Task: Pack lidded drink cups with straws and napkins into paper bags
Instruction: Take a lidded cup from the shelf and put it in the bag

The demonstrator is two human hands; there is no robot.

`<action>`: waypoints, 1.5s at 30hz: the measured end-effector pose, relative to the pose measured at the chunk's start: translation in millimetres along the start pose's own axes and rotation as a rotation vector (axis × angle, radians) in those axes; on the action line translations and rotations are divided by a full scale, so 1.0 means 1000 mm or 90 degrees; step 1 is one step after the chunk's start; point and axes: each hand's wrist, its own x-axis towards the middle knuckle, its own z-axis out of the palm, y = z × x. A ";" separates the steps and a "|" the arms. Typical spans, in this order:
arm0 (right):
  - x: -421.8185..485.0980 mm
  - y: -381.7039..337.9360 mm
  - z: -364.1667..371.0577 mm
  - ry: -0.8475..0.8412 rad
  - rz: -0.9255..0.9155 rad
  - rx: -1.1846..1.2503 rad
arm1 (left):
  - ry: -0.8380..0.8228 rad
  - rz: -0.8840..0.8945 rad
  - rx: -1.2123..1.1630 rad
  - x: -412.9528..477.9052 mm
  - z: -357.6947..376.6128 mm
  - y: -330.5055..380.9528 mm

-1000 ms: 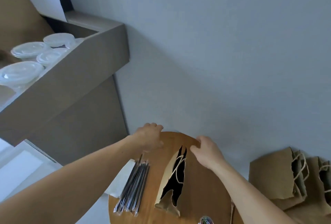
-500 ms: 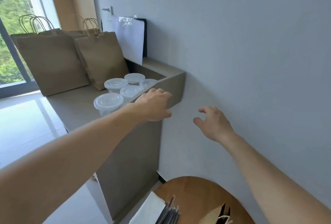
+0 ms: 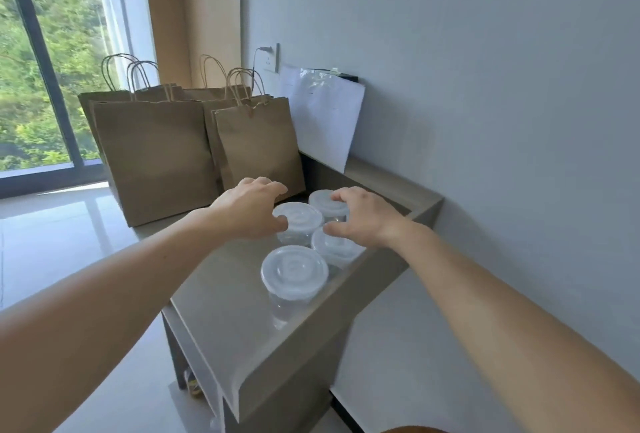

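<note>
A grey counter (image 3: 221, 301) runs along a pale wall (image 3: 485, 121), with a window (image 3: 52, 69) full of green trees at its far end. Brown paper bags (image 3: 156, 155) stand upright on the far part of the counter, their handles up. A white sheet (image 3: 322, 121) leans on the wall just beside them, under a socket (image 3: 270, 60).

Four clear lidded cups stand close together on the near end of the counter, by its raised edge. The near cup (image 3: 294, 268) stands alone in front. Behind it are the left cup (image 3: 301, 221) and the right cup (image 3: 332, 249), and the far cup (image 3: 322, 200) is at the back.

Both my arms reach out over the counter. My left grip (image 3: 249, 211) is spread wide at the left cup. The thumb touches its side just under the lid, the fingers arch past its far rim, and it is not closed round the cup. My right grip (image 3: 363, 218) is curved over the far cup, fingertips on the lid and thumb low on the near side, above the right cup. Whether it has hold of that cup I cannot tell.
</note>
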 end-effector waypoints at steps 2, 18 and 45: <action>0.027 -0.011 0.011 -0.046 -0.001 -0.013 | -0.002 -0.006 -0.010 0.009 0.005 -0.022; 0.118 -0.033 0.051 -0.260 -0.024 -0.139 | -0.057 -0.013 -0.049 0.038 0.030 -0.088; -0.163 0.081 -0.112 0.211 0.168 -0.031 | -0.008 0.241 -0.073 0.006 0.002 0.170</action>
